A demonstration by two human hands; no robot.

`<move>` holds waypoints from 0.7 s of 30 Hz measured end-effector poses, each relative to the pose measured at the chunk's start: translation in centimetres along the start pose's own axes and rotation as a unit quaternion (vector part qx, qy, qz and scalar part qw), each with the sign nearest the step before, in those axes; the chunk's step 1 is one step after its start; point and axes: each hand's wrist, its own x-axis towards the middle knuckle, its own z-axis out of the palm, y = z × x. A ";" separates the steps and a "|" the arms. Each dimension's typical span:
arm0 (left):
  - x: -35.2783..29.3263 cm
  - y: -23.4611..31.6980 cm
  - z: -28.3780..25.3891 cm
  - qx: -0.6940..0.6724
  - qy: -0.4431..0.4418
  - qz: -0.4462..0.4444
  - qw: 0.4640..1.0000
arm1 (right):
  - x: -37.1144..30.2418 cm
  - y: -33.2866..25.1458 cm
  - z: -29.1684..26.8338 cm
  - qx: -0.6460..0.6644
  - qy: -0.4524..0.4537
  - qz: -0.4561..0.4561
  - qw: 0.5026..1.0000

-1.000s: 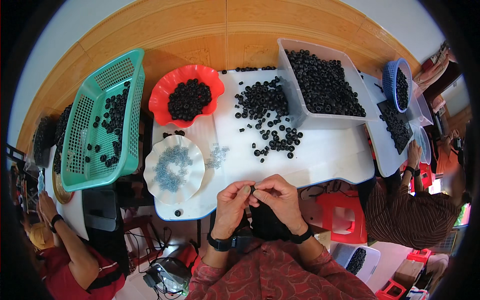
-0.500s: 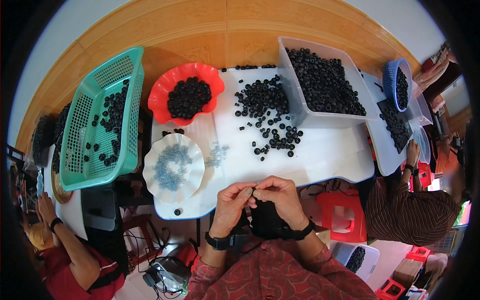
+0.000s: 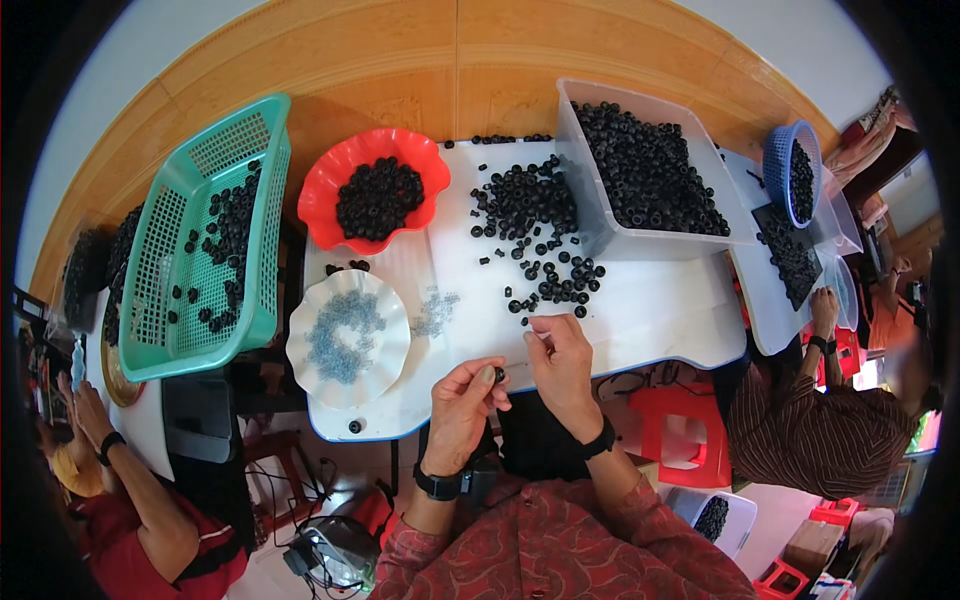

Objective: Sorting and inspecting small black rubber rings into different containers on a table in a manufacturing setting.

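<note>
My left hand [image 3: 462, 412] pinches a small black ring-shaped part [image 3: 499, 375] between thumb and fingertips, just off the table's front edge. My right hand [image 3: 562, 365] reaches over the edge, its thumb and index finger slightly apart. The index fingertip is at a tiny black piece [image 3: 525, 321] on the white table [image 3: 660, 310]; whether it touches is too small to tell. Beyond it lie loose black round parts [image 3: 530, 200], thinning out toward me. On the left, a white scalloped dish [image 3: 393, 375] holds small clear bluish pieces, with more of these pieces [image 3: 435, 312] scattered beside it.
A red scalloped bowl [image 3: 425, 215] and a clear plastic bin [image 3: 640, 242], both with black parts, stand at the back. A green basket [image 3: 262, 290] stands left. One black part [image 3: 355, 426] lies near the front-left edge. People work at both sides, near a red stool [image 3: 655, 430].
My hands were together at the table edge and have parted. The right moved forward to the tiny piece; the left stayed back, and the black part in it now shows.
</note>
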 end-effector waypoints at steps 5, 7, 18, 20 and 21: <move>0.0 0.0 0.0 -0.012 0.000 0.001 1.000 | 0.6 0.4 0.8 -0.162 -0.012 -0.011 0.987; 0.0 0.1 0.0 -0.012 -0.002 0.001 1.000 | 0.8 0.6 0.9 -0.168 -0.008 -0.023 0.985; 0.2 0.2 -0.2 -0.045 -0.004 0.008 0.999 | -0.7 -1.4 -0.9 0.309 -0.133 0.206 0.919; 0.2 0.1 -0.3 -0.060 -0.007 0.011 0.998 | -1.2 -1.6 -1.1 0.283 -0.139 0.172 0.933; 0.2 0.2 -0.2 -0.059 -0.007 0.010 0.998 | -1.4 -1.7 -1.2 0.255 -0.144 0.137 0.946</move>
